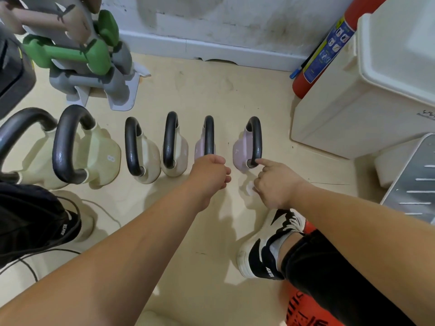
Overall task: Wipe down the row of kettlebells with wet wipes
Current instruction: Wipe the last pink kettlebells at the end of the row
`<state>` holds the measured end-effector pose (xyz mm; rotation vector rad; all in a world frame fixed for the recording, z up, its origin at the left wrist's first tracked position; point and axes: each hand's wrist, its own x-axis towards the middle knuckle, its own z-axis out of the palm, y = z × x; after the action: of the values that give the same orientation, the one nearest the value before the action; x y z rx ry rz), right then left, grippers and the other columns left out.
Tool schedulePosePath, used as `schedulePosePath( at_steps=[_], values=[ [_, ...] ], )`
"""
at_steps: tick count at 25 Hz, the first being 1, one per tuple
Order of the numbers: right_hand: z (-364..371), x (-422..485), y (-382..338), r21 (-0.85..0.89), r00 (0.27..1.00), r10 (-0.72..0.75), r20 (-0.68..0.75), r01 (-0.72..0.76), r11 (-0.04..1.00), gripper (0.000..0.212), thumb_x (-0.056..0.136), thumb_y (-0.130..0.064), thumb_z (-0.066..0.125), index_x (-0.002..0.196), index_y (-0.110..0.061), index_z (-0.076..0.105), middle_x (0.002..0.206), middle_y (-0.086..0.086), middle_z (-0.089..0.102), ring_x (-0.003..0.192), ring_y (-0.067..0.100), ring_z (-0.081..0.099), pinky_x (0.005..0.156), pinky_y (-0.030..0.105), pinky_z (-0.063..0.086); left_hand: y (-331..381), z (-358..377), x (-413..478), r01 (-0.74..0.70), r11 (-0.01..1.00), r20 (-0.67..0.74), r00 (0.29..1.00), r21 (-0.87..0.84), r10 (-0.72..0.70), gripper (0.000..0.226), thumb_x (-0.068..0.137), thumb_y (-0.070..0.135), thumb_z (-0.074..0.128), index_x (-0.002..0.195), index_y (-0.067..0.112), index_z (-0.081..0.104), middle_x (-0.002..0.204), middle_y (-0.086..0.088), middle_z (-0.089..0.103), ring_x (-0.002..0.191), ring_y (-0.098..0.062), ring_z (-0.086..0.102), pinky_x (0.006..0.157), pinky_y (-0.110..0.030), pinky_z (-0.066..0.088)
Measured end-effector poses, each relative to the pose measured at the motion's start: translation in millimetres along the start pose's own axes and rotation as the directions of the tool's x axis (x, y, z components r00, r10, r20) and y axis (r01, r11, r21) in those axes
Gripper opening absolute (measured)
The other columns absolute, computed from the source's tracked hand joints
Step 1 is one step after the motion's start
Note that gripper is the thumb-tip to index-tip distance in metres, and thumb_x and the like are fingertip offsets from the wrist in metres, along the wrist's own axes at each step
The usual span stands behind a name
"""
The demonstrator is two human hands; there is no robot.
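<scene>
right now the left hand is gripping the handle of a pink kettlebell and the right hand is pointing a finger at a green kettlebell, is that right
Not quite. The head view shows the left hand closed on the handle of a pink kettlebell, but the kettlebell that the right hand points a finger at is also pink, not green. The only green weights are the dumbbells on the rack.

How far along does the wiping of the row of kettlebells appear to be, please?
Nothing shows as finished: no kettlebell looks visibly wet or cleaner. In hand: the left hand grips the black handle of the second pale pink kettlebell from the right, while the right hand, with a small white wipe tucked under it, touches the handle base of the rightmost pale pink kettlebell. The four cream kettlebells are untouched.
</scene>
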<state>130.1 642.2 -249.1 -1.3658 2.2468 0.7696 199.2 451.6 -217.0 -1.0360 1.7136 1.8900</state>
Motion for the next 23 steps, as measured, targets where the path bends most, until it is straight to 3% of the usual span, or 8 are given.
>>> schedulePosePath(
  at_steps=[3, 5, 7, 10, 12, 14, 18, 23],
  values=[
    [-14.1, -2.5, 12.7, 0.224, 0.957, 0.289, 0.012, -0.284, 0.932, 0.031, 0.097, -0.032, 0.034, 0.087, -0.021, 0.061, 0.087, 0.004, 0.069, 0.079, 0.029, 0.059, 0.081, 0.035, 0.046, -1.6, 4.0, -4.4, 0.012, 1.000, 0.031, 0.999, 0.009, -0.013, 0.031, 0.098, 0.007, 0.047, 0.126, 0.014, 0.057, 0.115, -0.008, 0.068, 0.107, -0.025, 0.070, 0.098, -0.042, 0.057],
    [-19.6, 6.4, 27.5, 0.542, 0.810, 0.561, 0.171, -0.553, 0.633, 0.035, 0.102, -0.030, 0.031, 0.108, -0.014, 0.061, 0.105, 0.012, 0.064, 0.095, 0.033, 0.059, 0.077, 0.035, 0.043, -3.0, 6.9, -4.4, 0.014, 1.000, 0.046, 0.999, 0.022, -0.015, 0.031, 0.098, 0.006, 0.048, 0.127, 0.013, 0.057, 0.115, -0.008, 0.068, 0.108, -0.026, 0.069, 0.099, -0.042, 0.057],
    [-28.5, 19.4, 40.0, 0.718, 0.646, 0.633, 0.427, -0.668, 0.197, 0.037, 0.104, -0.023, 0.032, 0.126, -0.004, 0.056, 0.126, 0.021, 0.059, 0.115, 0.037, 0.057, 0.083, 0.036, 0.042, -5.2, 7.9, -1.4, 0.014, 0.999, 0.043, 0.999, 0.032, -0.015, 0.033, 0.098, 0.005, 0.048, 0.129, 0.012, 0.056, 0.114, -0.009, 0.068, 0.108, -0.026, 0.069, 0.098, -0.042, 0.057],
    [-56.5, 39.2, 40.4, 0.784, 0.621, 0.600, 0.504, -0.621, -0.016, 0.054, 0.105, -0.026, 0.043, 0.150, 0.001, 0.030, 0.151, 0.018, 0.041, 0.131, 0.027, 0.049, 0.101, 0.028, 0.042, -7.0, 7.8, 4.0, 0.021, 0.999, 0.028, 0.999, 0.036, -0.022, 0.033, 0.097, 0.005, 0.051, 0.130, 0.012, 0.057, 0.114, -0.010, 0.069, 0.106, -0.026, 0.070, 0.097, -0.042, 0.058],
    [-61.9, 55.0, 33.0, 0.821, 0.624, 0.533, 0.571, -0.429, -0.378, 0.050, 0.107, -0.028, 0.033, 0.148, 0.000, 0.034, 0.150, 0.021, 0.043, 0.109, 0.023, 0.056, 0.073, 0.020, 0.047, -7.9, 7.9, 7.1, 0.020, 0.999, 0.021, 1.000, 0.028, -0.021, 0.032, 0.097, 0.004, 0.054, 0.128, 0.011, 0.057, 0.115, -0.012, 0.069, 0.099, -0.025, 0.070, 0.096, -0.042, 0.058],
    [-57.0, 72.3, 25.3, 0.856, 0.643, 0.568, 0.514, -0.336, -0.393, 0.046, 0.106, -0.018, 0.028, 0.145, 0.003, 0.041, 0.148, 0.025, 0.044, 0.120, 0.031, 0.055, 0.065, 0.023, 0.041, -7.4, 7.9, 8.7, 0.020, 1.000, 0.022, 1.000, 0.015, -0.020, 0.032, 0.096, 0.003, 0.055, 0.127, 0.011, 0.058, 0.115, -0.013, 0.069, 0.094, -0.024, 0.068, 0.095, -0.042, 0.059],
    [-80.7, 82.9, 14.4, 0.907, 0.575, 0.707, 0.411, -0.179, -0.382, 0.043, 0.103, -0.020, 0.030, 0.139, -0.001, 0.043, 0.140, 0.022, 0.048, 0.123, 0.037, 0.049, 0.093, 0.039, 0.043, -4.1, 8.7, 6.0, 0.015, 1.000, 0.032, 0.999, 0.006, -0.015, 0.034, 0.096, 0.004, 0.054, 0.129, 0.011, 0.057, 0.115, -0.012, 0.069, 0.100, -0.025, 0.071, 0.096, -0.042, 0.059],
    [-156.1, 74.4, -6.8, 0.942, 0.729, 0.635, 0.256, -0.040, -0.333, 0.040, 0.105, -0.023, 0.036, 0.131, 0.002, 0.055, 0.123, 0.026, 0.060, 0.105, 0.038, 0.059, 0.078, 0.031, 0.041, 9.2, -10.9, -6.5, -0.070, 0.997, -0.042, 0.997, -0.043, 0.068, 0.017, 0.091, -0.002, 0.050, 0.097, 0.008, 0.062, 0.097, -0.011, 0.069, 0.087, -0.030, 0.068, 0.090, -0.041, 0.058]
  ],
)
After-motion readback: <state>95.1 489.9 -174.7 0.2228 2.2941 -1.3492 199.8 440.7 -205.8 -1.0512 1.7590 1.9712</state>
